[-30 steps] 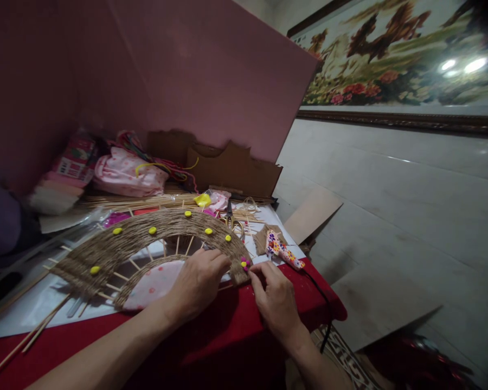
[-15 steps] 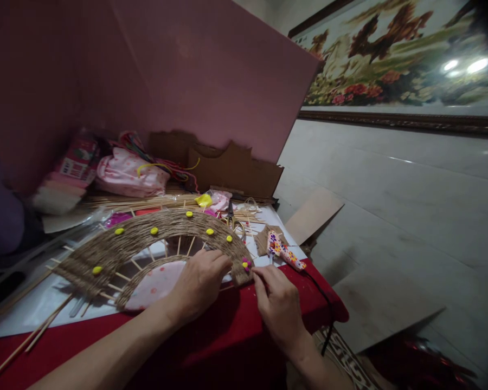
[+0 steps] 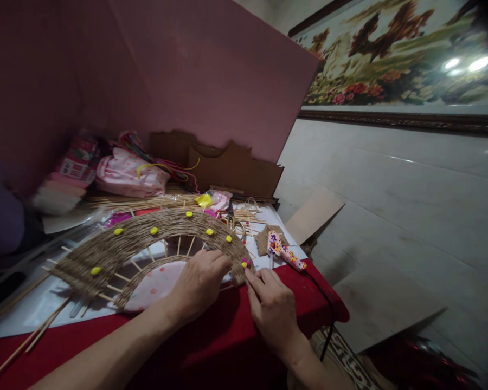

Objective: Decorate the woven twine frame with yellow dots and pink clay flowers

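A fan-shaped piece (image 3: 134, 238) of brown twine woven over thin sticks lies on the table, dotted with several yellow discs. Its smaller inner arc (image 3: 158, 284) is covered in pale pink patterned cloth. My left hand (image 3: 203, 281) is closed at the inner edge of the fan's right end, its fingertips partly hidden. At that same end, my right hand (image 3: 272, 303) has its fingers together at a small flower (image 3: 245, 263) with a yellow middle and magenta-purple petals. Whatever may be between those fingertips is too small to make out.
A flower-patterned glue gun (image 3: 284, 252) with a black cord lies right of the fan. Behind it are scissors (image 3: 233, 225), thin sticks (image 3: 142, 201), a pink cloth bundle (image 3: 132, 173) and torn cardboard (image 3: 236, 170). Red cloth (image 3: 321, 303) covers the table's front edge.
My right hand has shifted slightly left and its index finger now lies against the lower part of the flower. The fan has tilted or slid very slightly; my left hand stays in place.
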A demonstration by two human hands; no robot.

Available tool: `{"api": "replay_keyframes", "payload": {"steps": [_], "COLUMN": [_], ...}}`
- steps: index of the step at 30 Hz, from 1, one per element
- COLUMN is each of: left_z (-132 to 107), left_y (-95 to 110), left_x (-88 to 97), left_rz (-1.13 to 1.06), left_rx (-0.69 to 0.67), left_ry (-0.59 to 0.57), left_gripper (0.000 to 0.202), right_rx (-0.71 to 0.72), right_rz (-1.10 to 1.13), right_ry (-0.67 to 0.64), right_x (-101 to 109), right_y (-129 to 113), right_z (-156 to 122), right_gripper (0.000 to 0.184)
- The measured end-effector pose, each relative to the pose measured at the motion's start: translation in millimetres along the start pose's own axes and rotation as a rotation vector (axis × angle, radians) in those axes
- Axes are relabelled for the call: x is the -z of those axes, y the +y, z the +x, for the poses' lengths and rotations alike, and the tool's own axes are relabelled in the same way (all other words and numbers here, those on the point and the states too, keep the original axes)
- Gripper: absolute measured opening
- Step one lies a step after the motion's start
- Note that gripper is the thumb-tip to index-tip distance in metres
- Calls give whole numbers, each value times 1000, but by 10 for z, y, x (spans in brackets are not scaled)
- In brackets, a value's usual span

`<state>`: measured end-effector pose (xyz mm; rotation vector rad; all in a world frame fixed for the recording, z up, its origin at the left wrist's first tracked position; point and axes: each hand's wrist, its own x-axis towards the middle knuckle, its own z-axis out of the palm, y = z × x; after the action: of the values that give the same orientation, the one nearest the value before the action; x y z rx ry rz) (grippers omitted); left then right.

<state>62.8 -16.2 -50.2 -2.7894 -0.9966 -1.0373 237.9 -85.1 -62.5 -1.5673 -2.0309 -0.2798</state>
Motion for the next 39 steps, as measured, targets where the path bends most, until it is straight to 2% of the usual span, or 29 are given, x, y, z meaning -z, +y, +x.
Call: {"api": "replay_keyframes", "payload": {"steps": [8,16,22,27,32,36,39], "left_z": [-1,2,15,24,19,22,30], "left_y": [2,-3,9,7,8,24,33], "left_x": [7,6,28,32,33,58,81], "left_rz": [1,-10,-37,-106,-120,-127,-135], "left_rx": [-4,-4,8,20,24,15,28], "left_ry": [-1,4,7,69,110,140,154], "left_gripper": [16,16,16,16,16,17,18], "right_rx": [-73,-67,-168,-212,-213,-369,-484], "right_rz": [234,174,361,455,407,684,922], "right_ry": [71,32,151,-33,-49,-162,-204], "right_x": [50,59,146,116,17,-2,43], "right_y": [37,-3,85,231,343,390,379], "right_z": [-17,16,167,362,477,554,602], "right_gripper": [28,25,20,36,33,27,30]}}
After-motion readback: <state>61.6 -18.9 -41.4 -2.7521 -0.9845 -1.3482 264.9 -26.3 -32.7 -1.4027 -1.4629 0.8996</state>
